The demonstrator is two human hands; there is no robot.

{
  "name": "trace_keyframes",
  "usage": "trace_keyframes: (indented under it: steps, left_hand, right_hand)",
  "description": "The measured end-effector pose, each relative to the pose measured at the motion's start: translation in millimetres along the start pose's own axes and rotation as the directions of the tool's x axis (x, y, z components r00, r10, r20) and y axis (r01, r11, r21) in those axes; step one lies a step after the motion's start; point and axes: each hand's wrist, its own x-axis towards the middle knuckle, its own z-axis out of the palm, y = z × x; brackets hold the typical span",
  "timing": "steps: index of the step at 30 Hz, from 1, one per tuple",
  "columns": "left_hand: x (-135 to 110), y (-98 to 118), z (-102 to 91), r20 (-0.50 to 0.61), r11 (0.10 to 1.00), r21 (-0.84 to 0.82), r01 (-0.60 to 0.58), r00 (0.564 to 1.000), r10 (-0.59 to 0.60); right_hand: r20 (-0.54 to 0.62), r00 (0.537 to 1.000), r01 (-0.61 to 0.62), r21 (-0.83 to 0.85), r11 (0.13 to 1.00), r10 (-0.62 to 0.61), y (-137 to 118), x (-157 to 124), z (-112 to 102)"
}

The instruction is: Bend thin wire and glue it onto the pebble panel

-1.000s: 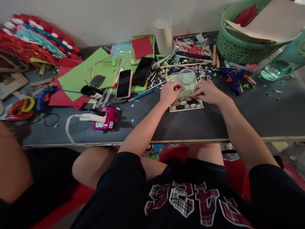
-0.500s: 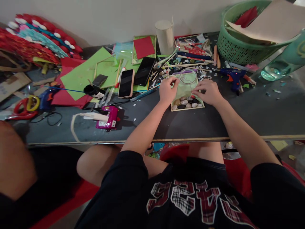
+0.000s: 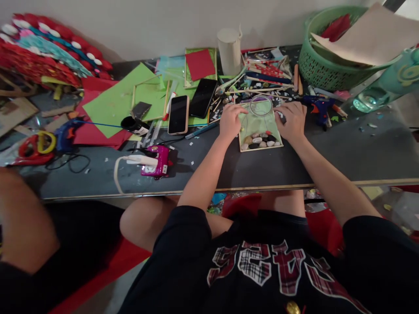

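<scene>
On the dark table lies a small pale-green panel [image 3: 257, 123] with a thin light-coloured border and faint drawn lines. Several smooth pebbles [image 3: 262, 141] and a small red piece fill its lower part. A clear round ring [image 3: 261, 106] rests at its top. My left hand [image 3: 230, 121] is at the panel's upper left edge, its fingers stretched over the border. My right hand [image 3: 290, 120] is at the upper right edge with bent fingers. A dark grey patch shows by its fingertips; I cannot tell if that is a held thing.
A blue glue gun [image 3: 319, 107] lies right of my right hand, near a green basket [image 3: 327, 59] and a clear bottle [image 3: 373, 93]. Two phones [image 3: 178, 114], coloured paper [image 3: 114, 100] and a pink power adapter [image 3: 159, 161] lie left. Another person's arm [image 3: 26, 218] is at far left.
My right hand has moved from over the panel's middle to its right edge. My left fingers have straightened from a pinch. The view has shifted slightly.
</scene>
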Motion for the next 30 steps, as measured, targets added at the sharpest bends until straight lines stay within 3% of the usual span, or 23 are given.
trace_keyframes:
  steps: [3,6,10,13,18,22,27,30]
  left_hand:
    - [0.4,-5.1,-10.4,0.198,0.994,0.005,-0.109,0.975,0.105]
    - [-0.6,-8.9,-26.8,0.319,0.989,-0.014,-0.149,0.937,0.146]
    - [-0.3,-13.9,-43.5,0.442,0.991,-0.077,-0.107,0.888,0.130]
    - [-0.4,-13.8,-43.7,0.477,0.993,-0.087,-0.076,0.872,0.108]
    - [-5.1,-3.8,-28.7,0.287,0.998,-0.058,-0.030,0.957,0.045]
    - [-7.3,-3.3,-21.0,0.140,0.999,-0.006,0.032,0.990,-0.030]
    - [-4.4,-17.7,-21.7,-0.101,0.971,0.137,0.194,0.978,-0.181]
    - [-3.1,-24.4,-21.1,-0.150,0.958,0.155,0.240,0.964,-0.218]
  right_hand:
    - [0.017,1.000,0.001,-0.019,1.000,-0.001,0.6,2.3,2.3]
    - [0.023,1.000,-0.011,-0.046,0.999,0.012,0.5,3.4,4.0]
    - [0.007,1.000,-0.007,-0.077,0.997,0.008,-0.4,3.2,5.6]
    - [0.019,1.000,0.005,-0.059,0.998,-0.004,-2.1,4.7,5.1]
    - [0.129,0.984,0.120,0.015,0.993,-0.121,-4.7,9.2,3.3]
    - [0.184,0.969,0.160,0.046,0.986,-0.166,-4.1,10.6,7.6]
    - [0.168,0.970,0.164,0.073,0.984,-0.174,-2.1,10.4,11.4]
    - [0.127,0.976,0.165,0.105,0.981,-0.178,0.0,10.0,10.6]
